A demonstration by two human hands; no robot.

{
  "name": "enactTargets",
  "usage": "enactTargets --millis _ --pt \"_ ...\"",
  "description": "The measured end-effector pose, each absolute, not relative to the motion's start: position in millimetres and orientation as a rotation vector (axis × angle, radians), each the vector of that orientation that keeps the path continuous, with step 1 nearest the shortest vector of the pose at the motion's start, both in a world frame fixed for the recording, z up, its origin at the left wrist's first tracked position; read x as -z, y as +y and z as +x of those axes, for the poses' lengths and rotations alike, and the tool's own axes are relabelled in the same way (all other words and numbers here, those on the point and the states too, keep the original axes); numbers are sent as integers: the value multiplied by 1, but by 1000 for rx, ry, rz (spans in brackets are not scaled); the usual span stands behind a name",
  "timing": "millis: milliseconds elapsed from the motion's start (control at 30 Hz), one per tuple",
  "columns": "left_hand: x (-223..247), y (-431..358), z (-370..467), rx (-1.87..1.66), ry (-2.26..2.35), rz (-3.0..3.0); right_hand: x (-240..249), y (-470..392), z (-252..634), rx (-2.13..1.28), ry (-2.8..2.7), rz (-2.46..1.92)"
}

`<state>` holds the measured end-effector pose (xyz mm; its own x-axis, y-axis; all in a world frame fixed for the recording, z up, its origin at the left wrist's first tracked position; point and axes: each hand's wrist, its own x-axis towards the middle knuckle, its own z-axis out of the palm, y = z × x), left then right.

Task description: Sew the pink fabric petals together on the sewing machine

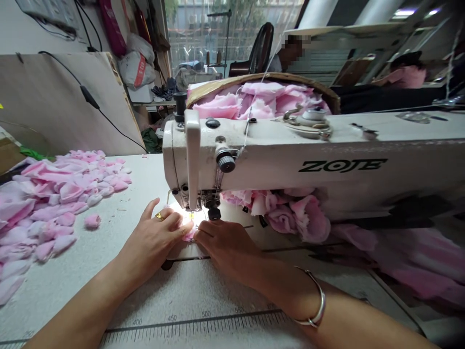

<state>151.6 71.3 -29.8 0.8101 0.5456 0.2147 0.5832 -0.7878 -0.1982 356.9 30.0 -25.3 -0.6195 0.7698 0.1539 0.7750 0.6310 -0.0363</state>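
Under the needle area of a white sewing machine (261, 167), a small pink fabric piece (189, 236) lies in the bright lamp light. My left hand (154, 240), with a gold ring, grips it from the left, thumb and fingertips at its edge and one finger raised. From the right, my curled right hand (228, 247) pinches the same piece close to the presser foot, its fingertips partly hidden. A silver bangle (321, 303) circles my right wrist. Behind the needle area, pink fabric roses (286, 215) rest under the machine arm.
Many pink petal-like pieces (65, 194) are heaped at the left, with one loose piece (92, 221) beside them. A printed ruler (203, 324) runs along the front. Behind the machine stands a round container (336, 99) of pink fabric. Pink cloth (417, 257) lies at the right. Two people are in the background.
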Motion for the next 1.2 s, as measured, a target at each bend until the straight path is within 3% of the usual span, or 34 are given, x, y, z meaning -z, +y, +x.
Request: enactTargets --millis 200,567,833,1200 --pt "30 66 155 285 -763 -2760 30 31 356 36 -2668 -1261" --pt "2 51 148 266 -1057 -2948 46 38 356 175 -2534 -1218" --pt "-16 74 45 207 -2014 -2229 49 37 357 104 -2479 -1247" --pt "10 97 11 248 -2296 -2325 46 37 356 79 -2469 -1260"
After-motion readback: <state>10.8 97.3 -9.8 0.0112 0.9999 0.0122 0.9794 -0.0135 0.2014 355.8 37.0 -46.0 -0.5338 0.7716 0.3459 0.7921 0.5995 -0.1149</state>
